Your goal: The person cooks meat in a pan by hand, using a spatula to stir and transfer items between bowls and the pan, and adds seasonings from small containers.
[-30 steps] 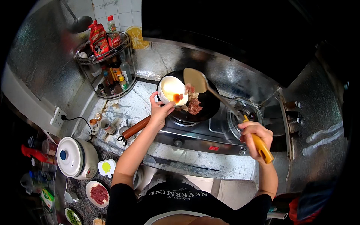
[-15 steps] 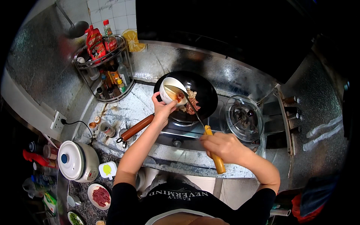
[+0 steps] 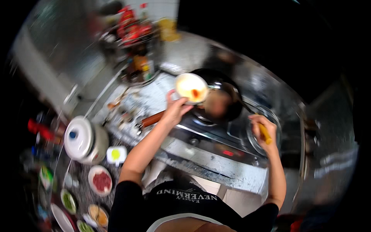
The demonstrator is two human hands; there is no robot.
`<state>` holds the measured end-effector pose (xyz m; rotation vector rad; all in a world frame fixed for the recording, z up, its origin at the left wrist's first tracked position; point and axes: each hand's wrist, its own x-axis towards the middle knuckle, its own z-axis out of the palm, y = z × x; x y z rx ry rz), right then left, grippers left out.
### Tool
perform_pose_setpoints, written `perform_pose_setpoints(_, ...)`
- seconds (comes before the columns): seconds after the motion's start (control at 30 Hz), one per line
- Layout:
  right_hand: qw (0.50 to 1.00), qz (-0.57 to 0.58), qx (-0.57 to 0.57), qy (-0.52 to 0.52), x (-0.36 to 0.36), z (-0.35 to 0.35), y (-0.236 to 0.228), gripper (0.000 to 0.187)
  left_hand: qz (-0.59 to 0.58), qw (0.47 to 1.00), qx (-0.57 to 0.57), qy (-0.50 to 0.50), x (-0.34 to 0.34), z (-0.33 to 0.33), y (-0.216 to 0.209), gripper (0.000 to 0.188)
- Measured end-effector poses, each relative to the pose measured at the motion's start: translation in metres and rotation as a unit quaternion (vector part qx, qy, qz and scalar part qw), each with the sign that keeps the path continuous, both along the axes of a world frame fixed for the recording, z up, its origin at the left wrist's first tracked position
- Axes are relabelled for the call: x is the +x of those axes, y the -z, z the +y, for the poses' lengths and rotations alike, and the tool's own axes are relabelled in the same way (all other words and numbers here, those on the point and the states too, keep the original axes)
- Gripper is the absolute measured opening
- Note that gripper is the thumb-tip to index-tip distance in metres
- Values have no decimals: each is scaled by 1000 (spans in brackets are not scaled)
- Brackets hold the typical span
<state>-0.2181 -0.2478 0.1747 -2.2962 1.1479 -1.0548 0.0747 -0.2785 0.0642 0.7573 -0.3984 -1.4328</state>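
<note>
My left hand [image 3: 177, 110] is closed on the rim of a small white bowl [image 3: 185, 82], tilted over the near left side of a black wok [image 3: 234, 91]. A reddish-brown smear shows inside the bowl. Blurred pinkish meat [image 3: 217, 103] lies in the wok. My right hand [image 3: 266, 129], right of the wok, grips the yellow handle of a spatula [image 3: 264, 133]. Its dark shaft slants toward the wok's right side, and the blade cannot be made out. The wok's brown handle [image 3: 152, 119] sticks out to the left beneath my left forearm.
A glass lid [image 3: 252, 141] lies right of the wok, partly behind my right hand. A bottle rack [image 3: 148, 81] stands at the back left. On the left counter are a white cooker [image 3: 79, 139], a plate of raw meat [image 3: 92, 176] and several small dishes.
The view has shifted and blurred. My right hand has drawn the spatula away from the bowl to the wok's right side. My left hand still holds the bowl over the wok.
</note>
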Motion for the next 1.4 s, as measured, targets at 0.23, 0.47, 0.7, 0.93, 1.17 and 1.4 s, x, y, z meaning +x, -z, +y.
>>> perform_pose_setpoints(0.23, 983, 156, -62, -72, -2, -6, 62, 6, 123, 992, -11, 29, 9, 74, -18, 68)
perform_pose_setpoints(0.47, 939, 264, -43, -214, 11, 8, 94, 16, 123, 985, -63, -102, 36, 211, -9, 67)
perform_pose_setpoints(0.7, 959, 196, -117, -166, 20, 37, 116, 9, 29, 948, -16, -317, 92, 352, 15, 67)
perform_pose_setpoints(0.93, 953, 101, -240, -152, 34, 72, 105, 30, 39, 912, 55, -405, 185, 503, 94, 58)
perform_pose_setpoints(1.17, 965, 166, -197, -58, 20, 89, 128, 37, 87, 880, 189, -427, 268, 634, 155, 50)
perform_pose_setpoints(1.4, 983, 177, -44, -1, 45, 124, 98, 28, 85, 876, 246, -407, 317, 686, 222, 39)
